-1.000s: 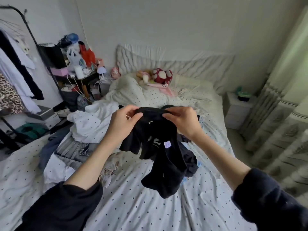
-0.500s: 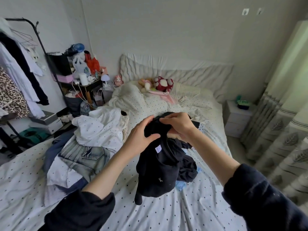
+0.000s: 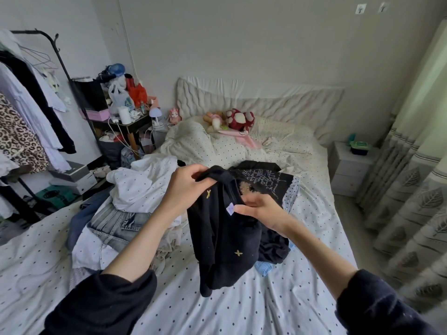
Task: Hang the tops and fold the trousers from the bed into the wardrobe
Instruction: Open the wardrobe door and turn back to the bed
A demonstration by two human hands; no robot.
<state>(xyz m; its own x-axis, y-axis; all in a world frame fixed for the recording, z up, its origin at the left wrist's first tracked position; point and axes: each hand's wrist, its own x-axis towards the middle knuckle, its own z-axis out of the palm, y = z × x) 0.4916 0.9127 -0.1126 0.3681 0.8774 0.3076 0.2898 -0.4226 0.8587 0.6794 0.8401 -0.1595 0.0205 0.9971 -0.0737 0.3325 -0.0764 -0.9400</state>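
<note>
Head view: left hand (image 3: 186, 187) pinches bunched top edge of black knit top with small gold crosses (image 3: 225, 240), raised over polka-dot bed (image 3: 242, 310); right hand (image 3: 262, 209) has dropped lower, fingers on its purple tag; garment turned since, likely orienting for hanging

Nothing can be read — the black printed top (image 3: 262, 180) on the bed (image 3: 242, 310) carries pale script-like lettering, too small to make out, and the garment's small white tag (image 3: 230, 209) looks blank.
</note>
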